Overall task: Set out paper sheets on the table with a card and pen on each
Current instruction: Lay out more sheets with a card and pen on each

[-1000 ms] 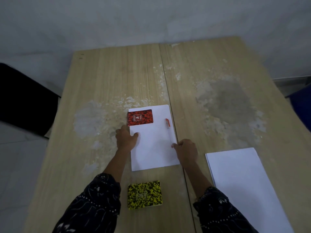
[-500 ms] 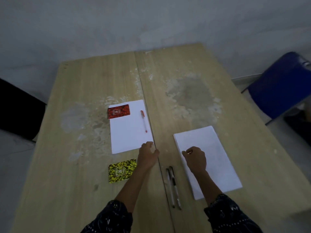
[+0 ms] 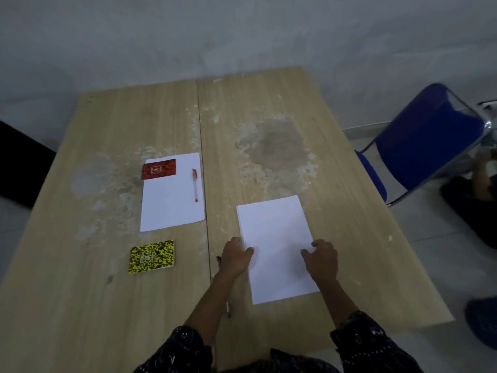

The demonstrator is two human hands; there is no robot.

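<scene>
A white sheet [image 3: 172,203] lies left of the table's centre seam. A red card [image 3: 159,169] sits on its top left corner and a red pen [image 3: 195,185] along its right edge. A yellow patterned card [image 3: 152,256] lies on the wood below that sheet. To the right is a stack of white paper [image 3: 274,230]. My left hand [image 3: 236,255] grips its left edge with the thumb on top. My right hand [image 3: 321,261] holds the right edge. Pens [image 3: 228,309] lie mostly hidden under my left forearm.
The wooden table [image 3: 269,103] has worn, stained patches and a seam down the middle. A blue folding chair [image 3: 430,138] stands off the right edge, with a person's limbs on the floor behind it. A dark object [image 3: 16,162] sits at the left.
My left hand left the first sheet's lower corner and moved right to the stack's left edge. My right hand shifted from the stack's left part to its right edge.
</scene>
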